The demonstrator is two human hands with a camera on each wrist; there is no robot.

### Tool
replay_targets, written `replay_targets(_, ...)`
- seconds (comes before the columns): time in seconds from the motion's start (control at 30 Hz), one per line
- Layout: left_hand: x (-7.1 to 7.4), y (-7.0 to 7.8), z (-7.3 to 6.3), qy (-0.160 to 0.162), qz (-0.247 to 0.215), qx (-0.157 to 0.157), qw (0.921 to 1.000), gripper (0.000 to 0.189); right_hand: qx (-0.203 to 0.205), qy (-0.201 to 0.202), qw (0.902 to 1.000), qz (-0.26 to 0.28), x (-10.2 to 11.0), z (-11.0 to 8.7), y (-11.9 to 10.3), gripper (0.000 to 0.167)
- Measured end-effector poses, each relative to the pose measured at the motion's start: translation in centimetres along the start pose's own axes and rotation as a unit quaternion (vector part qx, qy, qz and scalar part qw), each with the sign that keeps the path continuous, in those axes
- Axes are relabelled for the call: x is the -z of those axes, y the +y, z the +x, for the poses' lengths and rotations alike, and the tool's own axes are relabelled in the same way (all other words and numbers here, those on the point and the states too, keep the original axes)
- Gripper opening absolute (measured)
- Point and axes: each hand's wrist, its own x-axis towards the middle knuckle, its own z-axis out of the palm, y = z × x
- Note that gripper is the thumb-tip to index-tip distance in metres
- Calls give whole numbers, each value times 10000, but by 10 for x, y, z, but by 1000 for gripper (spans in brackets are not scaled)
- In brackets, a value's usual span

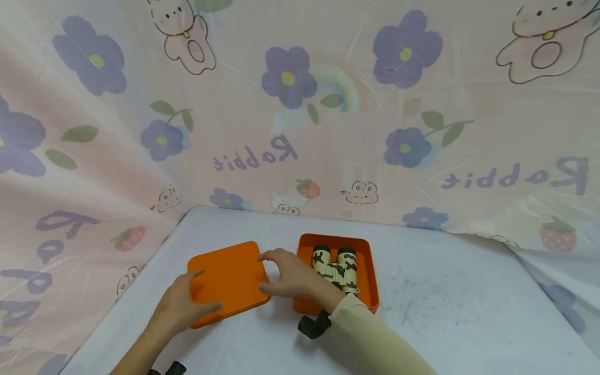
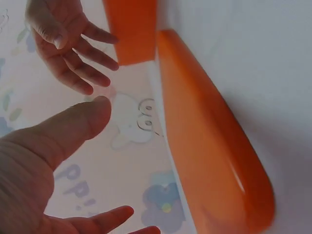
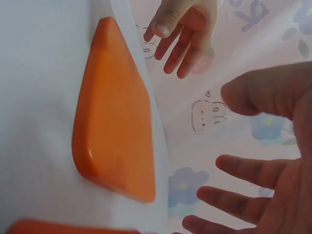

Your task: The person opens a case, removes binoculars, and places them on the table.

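The place looks like a makeshift booth, the wider room impossible to tell, where a white table is enclosed at back and sides by pinkish sheeting (childlike, with purple flowers and mirrored "Rabbit" lettering).

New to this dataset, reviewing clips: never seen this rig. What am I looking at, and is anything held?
No robot here: these are a person's bare left hand and right hand. The wide picture comes from a camera worn on the head, looking forward and down. The two close-ups come from cameras on each wrist, so each shows its own hand near and the other farther off.

On the white surface lie an orange lid and, to its right, an open orange box with camouflage binoculars inside. Nothing appears held: both hands are open on either side of the lid.
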Motion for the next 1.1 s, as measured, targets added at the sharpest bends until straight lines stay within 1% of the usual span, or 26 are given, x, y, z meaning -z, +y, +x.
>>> replay_targets(0.17,-6,14,2,138,-217,-259,9993,96,-3,92,9999,-127,14,-11,1,54)
replay_targets(0.33,-14,29,7,258,-487,-608,9966,91,21,176,9994,-310,29,-21,8,50)
replay_targets(0.43,-18,37,11,291,-514,-810,9950,91,-2,268,9985,-487,37,-27,15,50)
replay_targets(0.57,-26,49,17,280,-503,-934,9940,89,-63,365,9974,-618,50,-35,25,51)
replay_targets(0.73,-36,62,23,188,-584,-1137,9916,87,-294,499,9961,-658,65,-48,40,53)
replay_targets(0.83,-43,69,26,137,-663,-1275,9895,84,-337,592,9948,-759,71,-55,51,53)
replay_targets(0.97,-51,76,31,1,-829,-1489,9854,80,-386,699,9897,-1190,75,-62,65,55)
replay_targets(1.1,-58,84,35,-301,-1091,-1755,9780,79,-512,699,9847,-1514,76,-67,77,58)
